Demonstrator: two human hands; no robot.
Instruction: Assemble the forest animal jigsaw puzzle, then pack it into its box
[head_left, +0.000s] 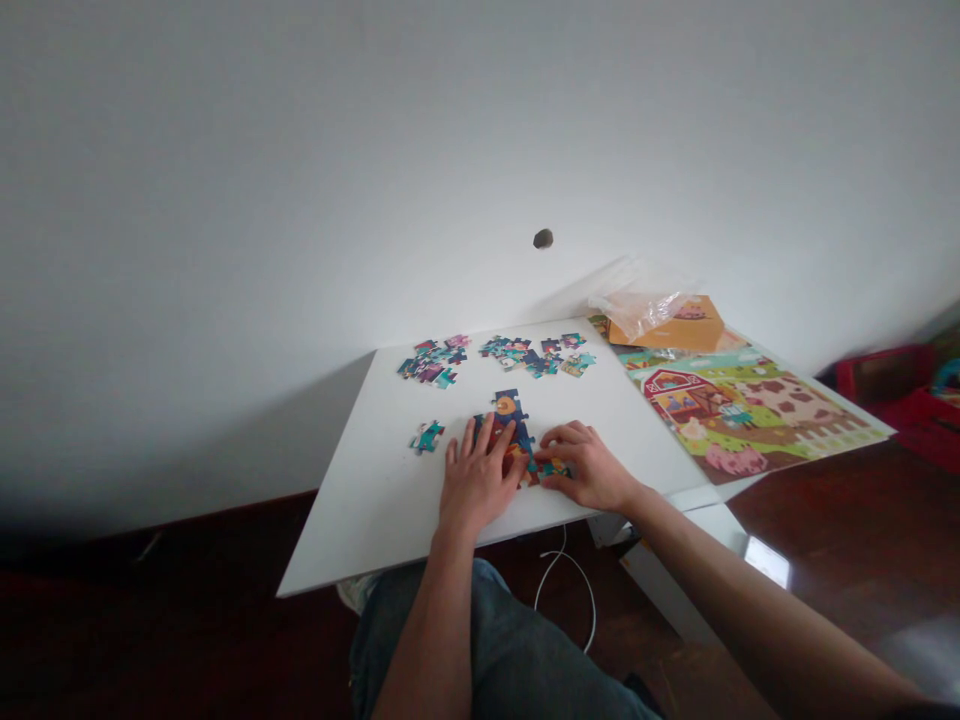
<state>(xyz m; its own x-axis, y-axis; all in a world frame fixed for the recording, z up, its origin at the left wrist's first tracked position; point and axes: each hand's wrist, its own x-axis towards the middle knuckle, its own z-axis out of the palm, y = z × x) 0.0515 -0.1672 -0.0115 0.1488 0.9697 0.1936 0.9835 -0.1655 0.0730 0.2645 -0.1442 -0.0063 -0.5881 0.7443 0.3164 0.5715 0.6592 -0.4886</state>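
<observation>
My left hand (480, 482) lies with spread fingers on a group of joined puzzle pieces (508, 404) near the front of the white table (360, 500). On the right side of that group, my right hand (583, 465) has its fingertips on a puzzle piece (553, 468) at the lower right corner. Part of the joined group is hidden under my left fingers. A lone teal piece (428, 437) rests to the left of my left hand. Farther back are two loose piles, a left pile (435, 362) and a right pile (536, 357).
A colourful farm picture sheet (757, 405) covers the table's right side. On its back part sit an orange box (679, 325) and clear plastic wrap (645, 300). Behind the table is a white wall with a hole (543, 239). A white cable (592, 600) hangs below the front edge.
</observation>
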